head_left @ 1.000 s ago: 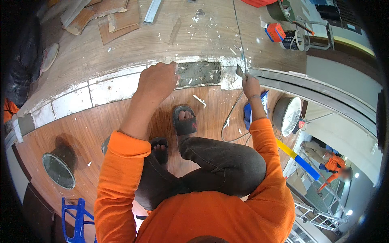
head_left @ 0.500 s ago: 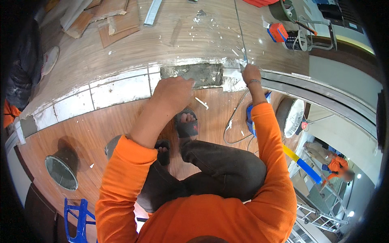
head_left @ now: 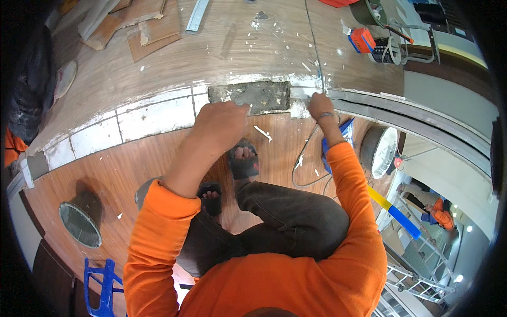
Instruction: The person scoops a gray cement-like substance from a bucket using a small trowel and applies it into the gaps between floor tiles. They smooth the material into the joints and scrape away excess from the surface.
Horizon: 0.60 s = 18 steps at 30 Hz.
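My left hand [head_left: 222, 122] is closed, knuckles up, over the near edge of a bare grey mortar patch [head_left: 259, 96] in the strip of white tiles [head_left: 153, 120]. Its fingertips are hidden, so what it grips, if anything, cannot be made out. Farther right my right hand [head_left: 320, 107] is closed too, low over the white-smeared end of the strip [head_left: 300, 108], beside the metal sliding-door track [head_left: 380, 108]. What its curled fingers hold is hidden. A thin dark cable [head_left: 314, 47] runs across the far floor to just beyond this hand.
A dark bucket [head_left: 82, 216] and a blue plastic stool [head_left: 103, 288] are at left. A white-crusted tub [head_left: 381, 153], a blue bag [head_left: 338, 140] and a looping cable [head_left: 296, 179] lie right. Broken boards [head_left: 150, 29] lie far left; another person [head_left: 441, 211] is by a ladder [head_left: 417, 285].
My right hand has moved slightly toward me and to the left, off the cable's end. My left hand has shifted only a little. The other person at right has changed posture.
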### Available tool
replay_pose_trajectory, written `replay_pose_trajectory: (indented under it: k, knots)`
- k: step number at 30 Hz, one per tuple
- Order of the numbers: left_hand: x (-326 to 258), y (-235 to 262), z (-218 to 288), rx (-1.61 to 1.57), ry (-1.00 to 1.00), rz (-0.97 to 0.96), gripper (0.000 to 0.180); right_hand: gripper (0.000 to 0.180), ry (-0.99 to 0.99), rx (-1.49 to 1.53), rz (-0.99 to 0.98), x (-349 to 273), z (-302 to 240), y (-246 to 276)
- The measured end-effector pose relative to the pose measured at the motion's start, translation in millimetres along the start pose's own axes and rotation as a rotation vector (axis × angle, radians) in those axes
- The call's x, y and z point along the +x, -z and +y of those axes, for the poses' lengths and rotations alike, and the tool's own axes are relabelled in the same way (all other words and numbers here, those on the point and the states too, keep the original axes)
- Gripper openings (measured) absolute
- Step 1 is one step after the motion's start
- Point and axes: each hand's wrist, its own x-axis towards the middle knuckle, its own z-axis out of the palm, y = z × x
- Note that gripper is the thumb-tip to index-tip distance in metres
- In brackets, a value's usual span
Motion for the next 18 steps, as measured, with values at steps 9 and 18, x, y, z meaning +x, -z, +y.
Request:
replay_pose_trajectory:
  k: [9,18]
  knots:
    - [-9,8,0,0.106,0.003,-0.103,0.023,0.024,0.07,0.006,0.047,1,-17,24]
    - [-24,16,-11,0.09,0.021,-0.03,0.021,0.027,0.045,0.243,0.132,-21,21,19]
